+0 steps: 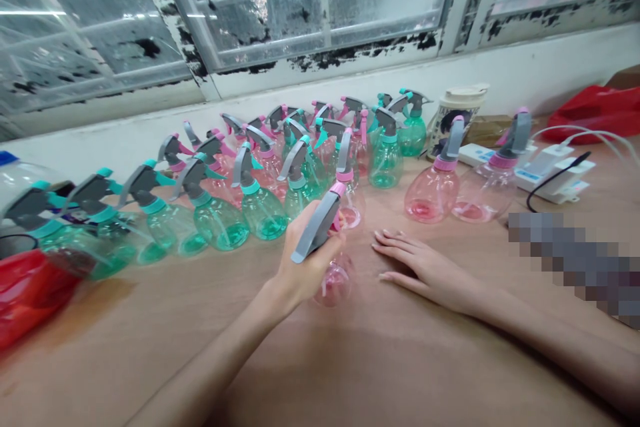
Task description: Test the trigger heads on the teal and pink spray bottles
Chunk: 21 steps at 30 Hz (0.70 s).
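My left hand (303,265) is wrapped round the neck of a pink spray bottle (334,285) with a grey and pink trigger head. The bottle's clear pink body shows below my fingers, at or just above the tabletop; I cannot tell which. Just beyond it stands another pink spray bottle (351,205). Flat on the table to the right, my right hand (423,267) has its fingers stretched out and holds nothing. Past its fingertips are a pink spray bottle (431,195) and a paler pink one (484,193), side by side.
Several green spray bottles (220,223) line the left, with more pink and green ones behind. A lidded cup (454,117), white power adapters (553,173) with cables and a red bag (595,110) lie back right. Another red bag (35,290) is at left. Windows (320,3) rise behind.
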Each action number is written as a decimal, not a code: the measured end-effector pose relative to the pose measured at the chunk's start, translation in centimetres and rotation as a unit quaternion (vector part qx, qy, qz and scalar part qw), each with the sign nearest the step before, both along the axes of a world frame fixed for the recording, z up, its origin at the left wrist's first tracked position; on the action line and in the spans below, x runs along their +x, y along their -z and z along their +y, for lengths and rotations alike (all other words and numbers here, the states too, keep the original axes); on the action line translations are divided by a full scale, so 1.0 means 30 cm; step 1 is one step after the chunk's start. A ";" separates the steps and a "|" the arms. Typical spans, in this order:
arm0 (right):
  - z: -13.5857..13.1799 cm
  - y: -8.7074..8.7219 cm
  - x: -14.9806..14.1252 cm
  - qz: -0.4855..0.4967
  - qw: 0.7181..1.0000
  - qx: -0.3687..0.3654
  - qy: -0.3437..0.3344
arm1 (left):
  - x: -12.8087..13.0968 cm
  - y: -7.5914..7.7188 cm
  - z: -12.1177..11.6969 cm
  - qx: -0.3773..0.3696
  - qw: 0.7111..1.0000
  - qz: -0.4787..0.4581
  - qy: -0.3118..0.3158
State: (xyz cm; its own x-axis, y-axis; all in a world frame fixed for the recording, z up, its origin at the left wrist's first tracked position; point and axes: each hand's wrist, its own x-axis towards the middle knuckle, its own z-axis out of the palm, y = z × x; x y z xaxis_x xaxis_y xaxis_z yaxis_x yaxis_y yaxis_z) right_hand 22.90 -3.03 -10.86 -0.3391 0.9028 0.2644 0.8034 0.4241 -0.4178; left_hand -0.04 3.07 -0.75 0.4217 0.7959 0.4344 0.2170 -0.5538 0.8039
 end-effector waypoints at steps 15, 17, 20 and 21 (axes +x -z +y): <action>0.001 0.002 -0.001 -0.001 1.000 0.004 -0.004 | 0.002 0.018 -0.016 0.020 0.998 0.012 -0.054; 0.002 0.002 -0.002 -0.003 1.000 0.003 -0.005 | 0.003 0.018 -0.015 0.021 0.998 0.014 -0.059; 0.005 -0.001 -0.003 0.002 1.000 0.008 -0.007 | 0.005 0.014 -0.016 0.029 0.997 0.015 -0.064; 0.006 -0.003 -0.004 0.006 1.000 0.011 -0.007 | 0.005 0.012 -0.017 0.031 0.997 0.013 -0.064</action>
